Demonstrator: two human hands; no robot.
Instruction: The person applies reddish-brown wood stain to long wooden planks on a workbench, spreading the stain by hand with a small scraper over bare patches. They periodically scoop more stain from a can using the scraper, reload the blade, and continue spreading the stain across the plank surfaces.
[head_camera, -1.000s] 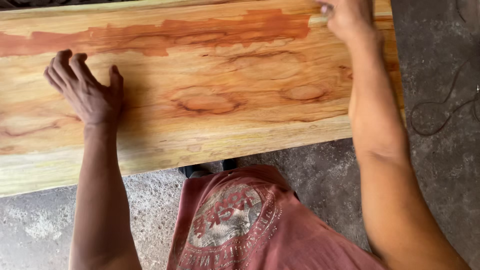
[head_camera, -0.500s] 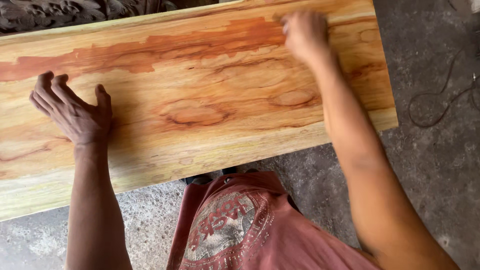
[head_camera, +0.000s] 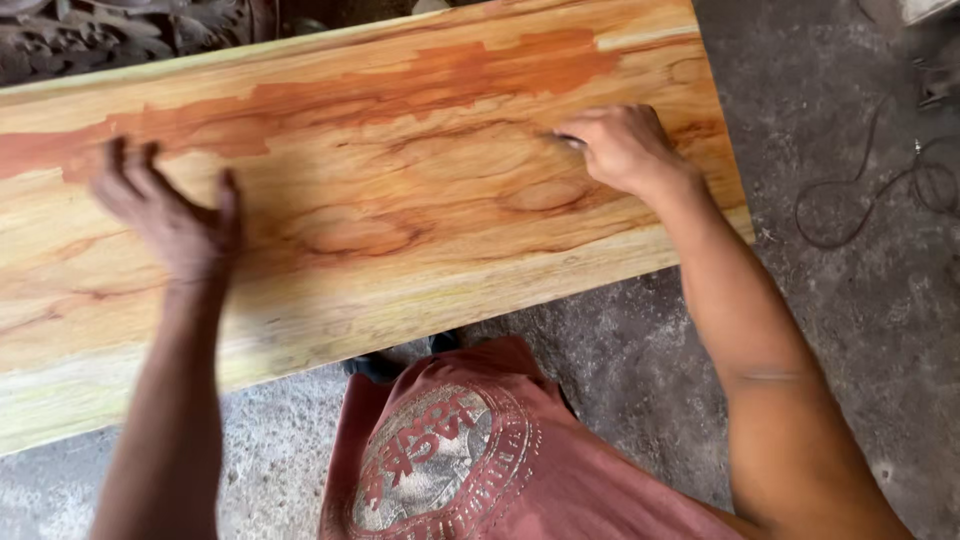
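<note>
Left hand (head_camera: 175, 220), fingers spread, lies on the wide reddish-yellow figured wooden plank (head_camera: 380, 200). Right hand (head_camera: 622, 148) presses curled on it, gripping something small; contents unclear.

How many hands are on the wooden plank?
2. The left hand lies spread on the wooden plank at left; the right hand presses a small, mostly hidden object at right.

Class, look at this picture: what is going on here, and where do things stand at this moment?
A person in a reddish printed shirt leans over a long wooden board with orange-red grain streaks. The left hand lies spread on the board's left part, blurred. The right hand presses on the right part, fingers curled over something small; what it is cannot be told. The board lies over a grey concrete floor, where a thin cable is looped at the right.
</note>
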